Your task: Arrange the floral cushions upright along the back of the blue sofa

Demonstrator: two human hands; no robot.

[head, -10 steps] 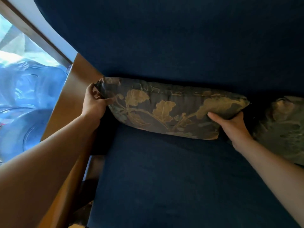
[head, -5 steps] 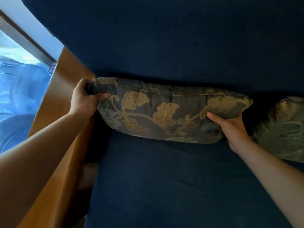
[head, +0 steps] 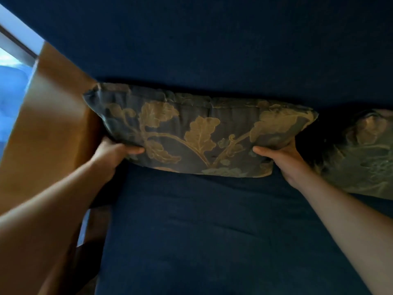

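A grey floral cushion (head: 197,133) with gold leaves stands on its long edge against the back of the blue sofa (head: 212,50), at the left end of the seat. My left hand (head: 112,152) grips its lower left corner, thumb on the front face. My right hand (head: 282,156) grips its lower right corner the same way. A second floral cushion (head: 365,154) leans against the sofa back at the far right, partly cut off by the frame edge.
The wooden armrest (head: 51,128) of the sofa runs along the left, touching the cushion's left end. Beyond it a window frame (head: 14,39) and bright blue area show. The blue seat (head: 212,231) spreads below the cushion.
My left hand slid from the cushion's upper left corner down to its lower left corner. The cushion stands taller against the sofa back. My right hand stays on the right end.
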